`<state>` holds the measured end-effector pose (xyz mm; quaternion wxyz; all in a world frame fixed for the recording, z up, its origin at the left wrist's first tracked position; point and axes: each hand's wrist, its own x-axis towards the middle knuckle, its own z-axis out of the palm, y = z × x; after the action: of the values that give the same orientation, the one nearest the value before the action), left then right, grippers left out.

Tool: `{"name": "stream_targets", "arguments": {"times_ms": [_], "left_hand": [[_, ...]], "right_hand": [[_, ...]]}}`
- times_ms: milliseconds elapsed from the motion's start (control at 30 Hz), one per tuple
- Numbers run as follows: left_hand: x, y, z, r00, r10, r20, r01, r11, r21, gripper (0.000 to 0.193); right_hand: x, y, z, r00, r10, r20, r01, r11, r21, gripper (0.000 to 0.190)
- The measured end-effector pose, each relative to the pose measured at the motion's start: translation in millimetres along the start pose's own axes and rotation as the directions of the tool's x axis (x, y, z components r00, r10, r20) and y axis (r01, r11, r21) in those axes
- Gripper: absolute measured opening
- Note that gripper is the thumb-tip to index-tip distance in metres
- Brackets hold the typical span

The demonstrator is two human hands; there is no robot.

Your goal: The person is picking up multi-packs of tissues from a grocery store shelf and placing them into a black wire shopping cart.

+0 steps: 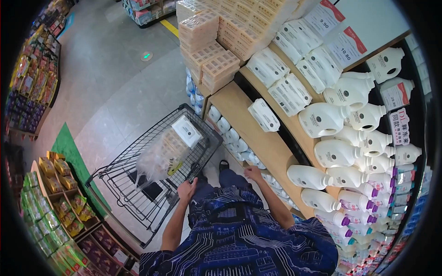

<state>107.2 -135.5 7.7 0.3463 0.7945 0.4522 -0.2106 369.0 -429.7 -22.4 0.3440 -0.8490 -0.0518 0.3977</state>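
My left hand (186,190) is closed around the near side rim of a black wire shopping cart (138,210). Inside the cart, a clear plastic bag (152,165) covers tan paper-tissue packs (174,143). A white soft pack (186,131) with a dark round mark lies beside the bag, towards the far end. My right hand (253,173) hangs beside the wooden display shelf (255,138), its fingers loosely curled; nothing shows in it. On that shelf, a single white soft pack (264,115) lies apart from the other packs.
White detergent jugs (324,119) and purple-capped bottles (357,201) fill the tiers to the right. Tan tissue packs (221,65) are stacked at the display's far end. Snack shelves (65,179) stand left of the cart. Grey tiled floor (114,79) stretches ahead, with a green mat (74,155).
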Motion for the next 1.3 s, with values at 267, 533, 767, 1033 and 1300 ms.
{"name": "stream_targets", "arguments": {"times_ms": [267,533,767,1033,1300], "left_hand": [[1,5,23,0.997,0.027,-0.069,-0.02,0.994,0.108,0.071],[-14,14,42,0.992,0.046,-0.116,-0.029,0.989,0.145,0.058],[-36,12,62,0.989,0.083,-0.123,-0.063,0.985,0.16,0.052],[-52,13,76,0.993,0.066,-0.095,-0.048,0.984,0.174,0.053],[-59,16,85,0.976,0.098,-0.196,-0.08,0.992,0.098,0.051]], "right_hand": [[23,-153,-102,0.741,-0.447,-0.501,0.406,0.893,-0.196,0.023],[83,-170,-163,0.703,-0.548,-0.454,0.322,0.814,-0.483,0.065],[130,-151,-169,0.729,-0.585,-0.356,0.303,0.742,-0.598,0.085],[134,-166,-151,0.791,-0.484,-0.373,0.093,0.699,-0.709,0.09],[144,-153,-140,0.808,-0.357,-0.469,-0.003,0.794,-0.608,0.099]]}}
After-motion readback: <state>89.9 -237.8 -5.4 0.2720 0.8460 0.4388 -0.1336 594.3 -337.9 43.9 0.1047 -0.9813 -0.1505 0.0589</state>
